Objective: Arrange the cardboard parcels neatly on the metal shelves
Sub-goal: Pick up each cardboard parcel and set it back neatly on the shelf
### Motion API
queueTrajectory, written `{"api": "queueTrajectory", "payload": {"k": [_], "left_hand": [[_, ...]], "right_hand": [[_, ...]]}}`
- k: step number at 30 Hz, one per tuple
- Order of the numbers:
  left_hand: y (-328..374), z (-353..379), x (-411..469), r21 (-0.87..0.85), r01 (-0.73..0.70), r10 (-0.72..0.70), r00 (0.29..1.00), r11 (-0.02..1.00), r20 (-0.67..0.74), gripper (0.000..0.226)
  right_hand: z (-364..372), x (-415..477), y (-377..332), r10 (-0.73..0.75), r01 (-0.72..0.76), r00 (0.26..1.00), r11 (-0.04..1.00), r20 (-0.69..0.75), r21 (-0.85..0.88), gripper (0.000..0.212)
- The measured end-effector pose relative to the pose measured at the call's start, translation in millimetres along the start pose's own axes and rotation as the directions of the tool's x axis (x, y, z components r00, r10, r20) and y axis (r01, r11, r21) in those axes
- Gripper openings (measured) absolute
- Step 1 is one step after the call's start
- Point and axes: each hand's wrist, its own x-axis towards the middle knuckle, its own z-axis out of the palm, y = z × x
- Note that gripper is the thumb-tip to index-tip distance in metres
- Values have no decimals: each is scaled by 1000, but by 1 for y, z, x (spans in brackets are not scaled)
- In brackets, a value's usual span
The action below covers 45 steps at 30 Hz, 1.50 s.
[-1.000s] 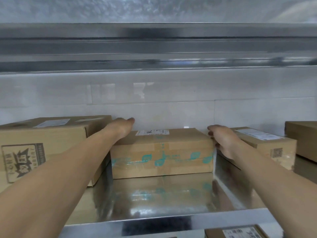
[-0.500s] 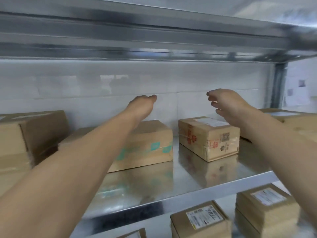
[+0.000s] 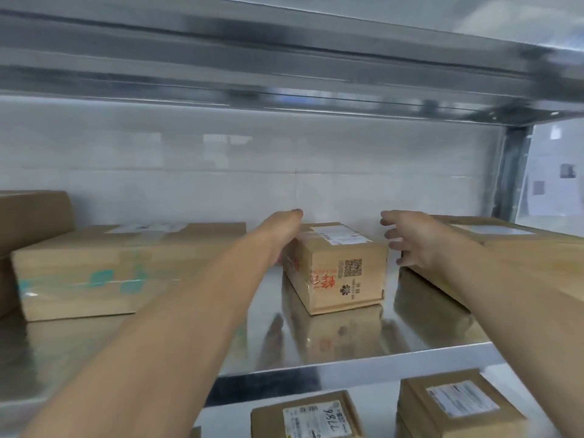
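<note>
The small parcel (image 3: 344,270), white-labelled and printed in red, stood on the middle metal shelf (image 3: 363,343). It sat between a long parcel (image 3: 94,273) with teal tape and a wide parcel (image 3: 512,248) at the right, apart from both. The left hand (image 3: 281,232) lay along its upper left edge with fingers straight. It seemed to touch the cardboard, though blur made contact hard to confirm, and it grasped nothing. The right hand (image 3: 410,238) hovered just beside the small parcel's right side, fingers spread and loosely bent, empty. A taller box (image 3: 31,216) sat at the far left. On the shelf below lay a handwritten-label parcel (image 3: 303,415) and a stacked parcel (image 3: 458,409) — both with labels facing up.
</note>
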Motion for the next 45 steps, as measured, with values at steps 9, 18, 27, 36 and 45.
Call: {"api": "queueTrajectory", "payload": {"k": [9,18,27,36,45], "left_hand": [[-33,28,0,-123,179,-183,983,976,-16,42],[-44,39,3,-297,149,-171,984,943,-50,41],[-47,38,11,-281,154,-177,983,947,-58,41],[-45,38,9,-284,127,-146,988,950,-46,39],[-33,39,9,-260,101,-120,991,960,-60,41]], "right_hand": [[11,26,26,113,-157,961,975,253,160,33],[23,27,39,80,-237,912,903,403,359,42],[22,32,41,52,-230,892,907,450,352,41],[20,30,41,44,-228,884,910,466,347,41],[13,25,32,4,-181,897,915,441,360,40]]}}
